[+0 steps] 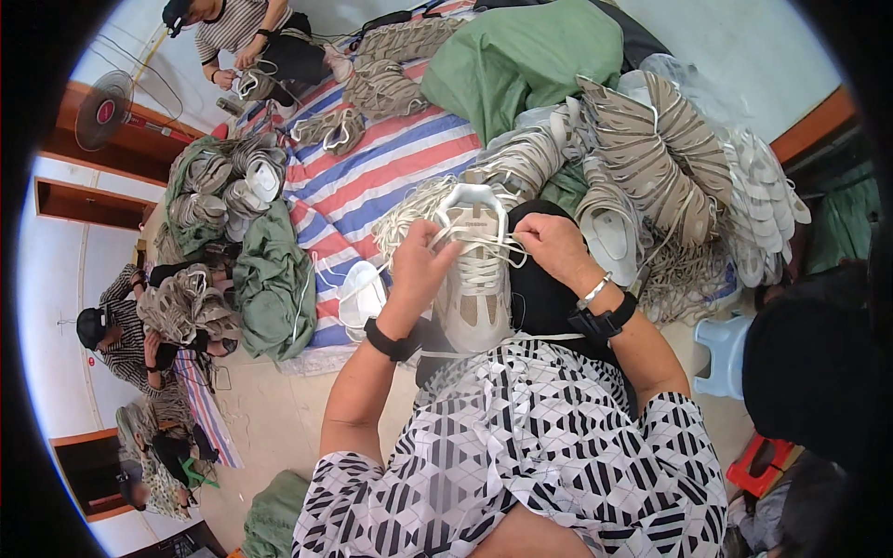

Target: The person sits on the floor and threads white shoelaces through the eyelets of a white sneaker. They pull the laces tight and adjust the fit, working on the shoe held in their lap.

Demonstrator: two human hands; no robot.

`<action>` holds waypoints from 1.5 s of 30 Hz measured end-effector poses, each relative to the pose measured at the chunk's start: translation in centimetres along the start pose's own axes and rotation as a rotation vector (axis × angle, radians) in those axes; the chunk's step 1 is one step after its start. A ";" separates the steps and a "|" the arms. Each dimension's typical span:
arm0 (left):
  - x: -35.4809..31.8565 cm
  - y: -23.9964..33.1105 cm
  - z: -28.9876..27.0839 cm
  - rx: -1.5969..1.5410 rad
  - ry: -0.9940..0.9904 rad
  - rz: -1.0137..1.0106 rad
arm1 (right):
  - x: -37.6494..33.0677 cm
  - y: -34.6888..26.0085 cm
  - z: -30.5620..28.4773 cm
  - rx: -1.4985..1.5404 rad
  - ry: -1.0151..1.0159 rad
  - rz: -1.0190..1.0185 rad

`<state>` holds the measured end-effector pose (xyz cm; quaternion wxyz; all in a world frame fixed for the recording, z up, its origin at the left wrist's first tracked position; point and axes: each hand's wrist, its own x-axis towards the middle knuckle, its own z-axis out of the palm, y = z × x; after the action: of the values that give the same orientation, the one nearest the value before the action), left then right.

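Note:
A beige and white shoe upper (476,302) lies over my lap, its toe toward me and its white-edged collar (472,195) pointing away. Cream lace (480,270) crosses its front in several rows. At the left side of the upper, my left hand (423,256) has thumb and fingers closed on the lace near the top rows. On the other side, my right hand (556,244) pinches a lace end close to the eyelets. A loose bundle of cream laces (409,219) lies just beyond my left hand.
Stacked shoe uppers (651,158) pile up ahead right, beside a green sack (530,65). A striped sheet (372,177) covers the floor. A white shoe piece (361,296) lies left. A blue stool (721,358) stands right. Co-workers (116,321) sit at left and far left.

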<state>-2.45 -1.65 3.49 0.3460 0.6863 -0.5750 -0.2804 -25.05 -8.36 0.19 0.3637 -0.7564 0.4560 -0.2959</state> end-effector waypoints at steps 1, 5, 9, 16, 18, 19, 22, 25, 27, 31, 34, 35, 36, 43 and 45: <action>0.1 -1.1 0.6 -0.097 0.037 0.044 | 0.1 -0.3 0.0 -0.013 -0.006 0.001; -0.9 -1.3 0.7 -0.160 0.110 0.191 | 0.2 0.3 0.8 -0.094 0.044 -0.053; -4.5 -2.7 0.2 -0.232 0.171 0.073 | 0.3 -0.2 0.6 -0.115 -0.041 -0.015; -3.4 -2.9 -2.0 -0.739 0.105 -0.286 | 1.0 -1.7 1.7 -0.475 -0.032 -0.306; -2.8 -4.0 -4.3 -0.856 0.116 -0.260 | 1.4 -1.2 1.5 -0.386 -0.125 -0.284; -2.5 -4.1 -5.0 -0.860 0.146 -0.227 | 1.8 -0.4 0.9 -0.321 -0.175 -0.271; -1.5 -3.4 -6.8 -0.917 0.252 -0.174 | 2.6 0.2 -0.5 -0.257 -0.247 -0.207; -1.0 -2.9 -9.1 -1.051 0.411 -0.191 | 3.1 -0.9 -0.5 -0.253 -0.210 -0.177; -0.5 -4.6 -11.4 -1.121 0.491 -0.124 | 3.7 -1.3 -1.0 -0.375 -0.314 -0.287; 0.3 -6.2 -14.2 -1.332 0.589 -0.019 | 5.8 -2.2 -1.5 -0.484 -0.529 -0.320; 0.6 -5.4 -12.0 -0.932 0.747 -0.117 | 7.1 -2.7 -1.8 -0.536 -0.627 -0.375; 0.5 -5.2 -10.8 -0.836 0.699 -0.136 | 7.8 -3.2 -2.0 -0.519 -0.690 -0.319; 0.3 -5.3 -9.2 -0.743 0.649 -0.153 | 8.0 -3.5 -1.5 -0.543 -0.706 -0.258; -0.6 -3.3 -2.8 -0.657 0.300 -0.126 | 6.9 -1.3 1.3 -0.365 -0.488 -0.188; -0.3 -2.6 -1.0 -0.503 0.257 0.044 | 7.2 -0.3 2.6 -0.283 -0.366 -0.219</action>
<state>-0.15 -0.99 2.05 0.5816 0.5961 -0.4534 -0.3177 -19.95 -14.03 -0.15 0.2965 -0.8856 0.3348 -0.1252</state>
